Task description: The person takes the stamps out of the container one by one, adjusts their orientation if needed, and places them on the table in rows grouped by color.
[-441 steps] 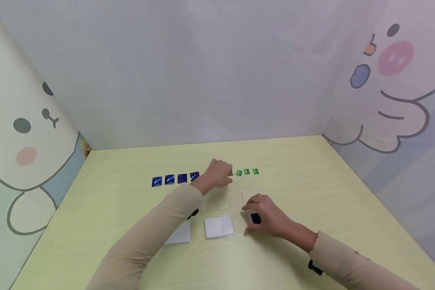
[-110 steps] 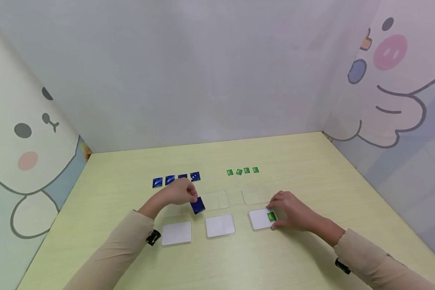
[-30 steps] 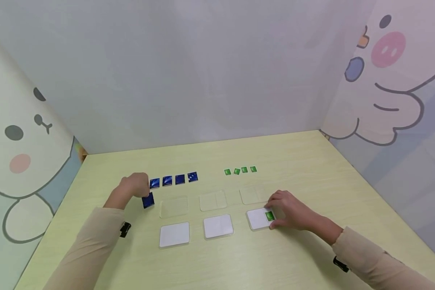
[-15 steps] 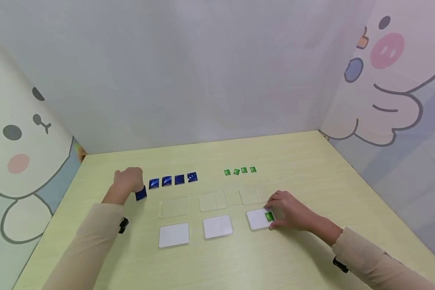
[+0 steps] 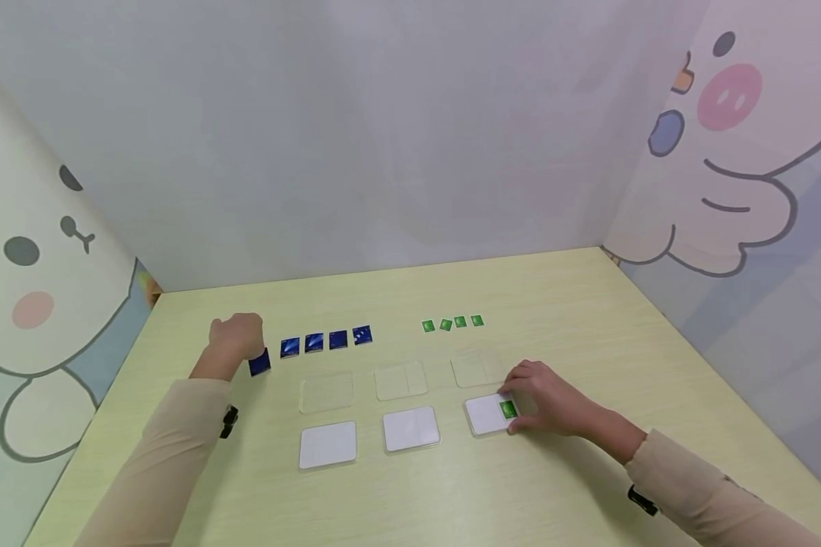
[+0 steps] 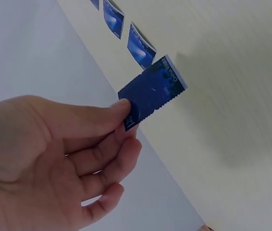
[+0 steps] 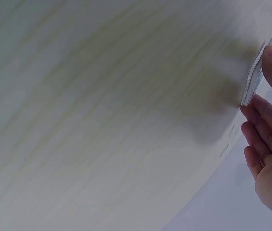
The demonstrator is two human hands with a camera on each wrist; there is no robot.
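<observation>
My left hand (image 5: 238, 336) pinches a dark blue postage stamp (image 6: 153, 91) between thumb and fingertips. In the left wrist view its notched edges and pale lettering show, and the stamp is tilted above the table. In the head view this stamp (image 5: 260, 362) is left of a row of blue stamps (image 5: 314, 343). My right hand (image 5: 550, 399) grips the right end of a shallow clear case (image 5: 484, 414) with a white card in it, thumb at the near side and fingers at the far side. A green stamp (image 5: 508, 410) lies on the card's right end.
Two more cases with white cards, a left one (image 5: 328, 445) and a middle one (image 5: 411, 428), stand in the same row. Behind them lie three clear plastic pieces (image 5: 400, 380). Several small green stamps (image 5: 461, 322) line the back right. A curtain (image 5: 383, 152) rises behind the table.
Over the last second my left hand has carried the blue stamp left and slightly back, past the row's left end. Earlier it was near the clear pieces. My right hand stays at the case.
</observation>
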